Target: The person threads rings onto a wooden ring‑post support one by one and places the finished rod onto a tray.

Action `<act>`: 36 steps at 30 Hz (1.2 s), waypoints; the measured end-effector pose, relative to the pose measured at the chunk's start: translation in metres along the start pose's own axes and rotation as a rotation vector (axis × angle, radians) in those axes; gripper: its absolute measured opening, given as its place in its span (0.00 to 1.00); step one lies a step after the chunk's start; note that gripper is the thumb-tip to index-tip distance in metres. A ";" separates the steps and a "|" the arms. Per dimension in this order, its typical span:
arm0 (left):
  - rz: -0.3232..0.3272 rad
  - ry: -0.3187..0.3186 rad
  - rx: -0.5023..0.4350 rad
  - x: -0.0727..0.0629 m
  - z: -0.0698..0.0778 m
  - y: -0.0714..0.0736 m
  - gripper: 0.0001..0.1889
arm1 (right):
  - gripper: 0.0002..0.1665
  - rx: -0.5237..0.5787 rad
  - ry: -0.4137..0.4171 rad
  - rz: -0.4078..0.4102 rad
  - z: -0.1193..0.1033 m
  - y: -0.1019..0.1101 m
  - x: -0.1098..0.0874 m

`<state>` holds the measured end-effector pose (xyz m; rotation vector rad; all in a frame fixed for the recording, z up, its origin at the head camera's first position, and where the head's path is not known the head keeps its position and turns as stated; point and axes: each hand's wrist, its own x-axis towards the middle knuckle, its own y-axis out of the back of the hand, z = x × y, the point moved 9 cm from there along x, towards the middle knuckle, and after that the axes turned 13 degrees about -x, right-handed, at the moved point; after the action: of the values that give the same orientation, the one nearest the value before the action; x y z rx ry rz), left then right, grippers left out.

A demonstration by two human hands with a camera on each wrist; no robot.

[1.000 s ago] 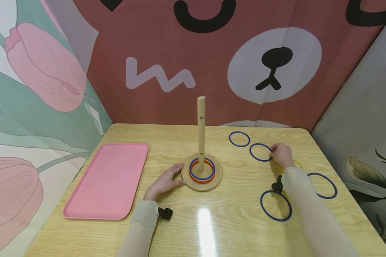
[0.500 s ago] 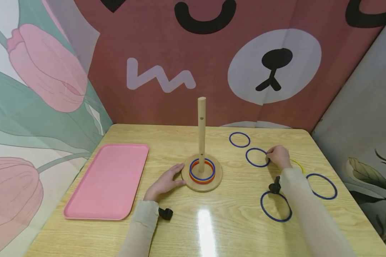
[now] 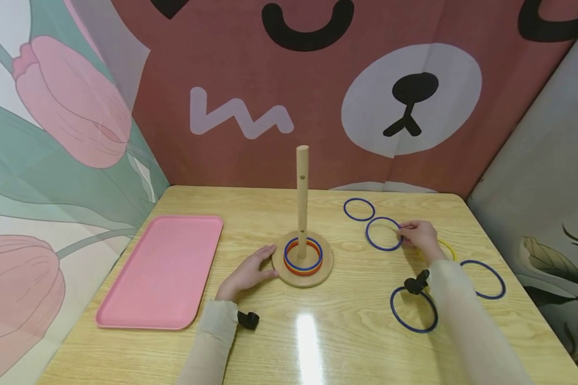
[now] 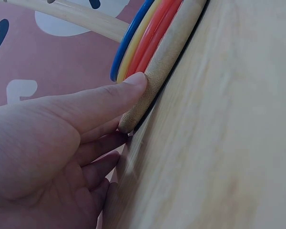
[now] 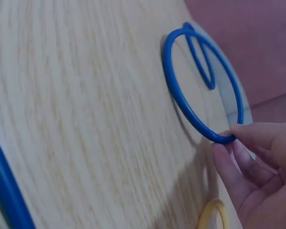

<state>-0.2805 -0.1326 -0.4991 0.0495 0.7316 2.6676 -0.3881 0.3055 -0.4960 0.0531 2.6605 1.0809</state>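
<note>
My right hand [image 3: 420,236] pinches the near-right edge of a blue ring [image 5: 181,102] between thumb and fingertips. Its shadow lies on the table beside it, and the ring is tilted. At the table's middle, an upright wooden post [image 3: 302,203] rises from a round base [image 3: 325,267]. Around the post lie stacked rings, a blue ring [image 4: 124,47] on top, then yellow, then red rings [image 4: 155,38]. My left hand [image 3: 246,274] touches the left edge of the base, thumb [image 4: 133,82] on its rim and the other fingers loosely extended below.
Further blue rings lie on the right side: a back ring [image 3: 345,215], a right ring [image 3: 502,286] and a front ring [image 3: 400,319]. A yellow ring [image 3: 451,247] is partly hidden by my right hand. A pink tray [image 3: 159,272] lies on the left. Printed cloths stand behind the table.
My right hand has drawn the blue ring leftward, away from the yellow ring, and its tilt has changed slightly. The left hand and the post with its stacked rings have stayed in place.
</note>
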 end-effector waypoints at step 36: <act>-0.010 -0.007 0.008 0.000 -0.001 0.000 0.40 | 0.25 0.332 0.420 0.136 -0.201 0.058 -0.110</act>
<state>-0.2812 -0.1333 -0.4999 0.0572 0.7377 2.6536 -0.3384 0.1962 -0.2929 0.0789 3.2362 0.7379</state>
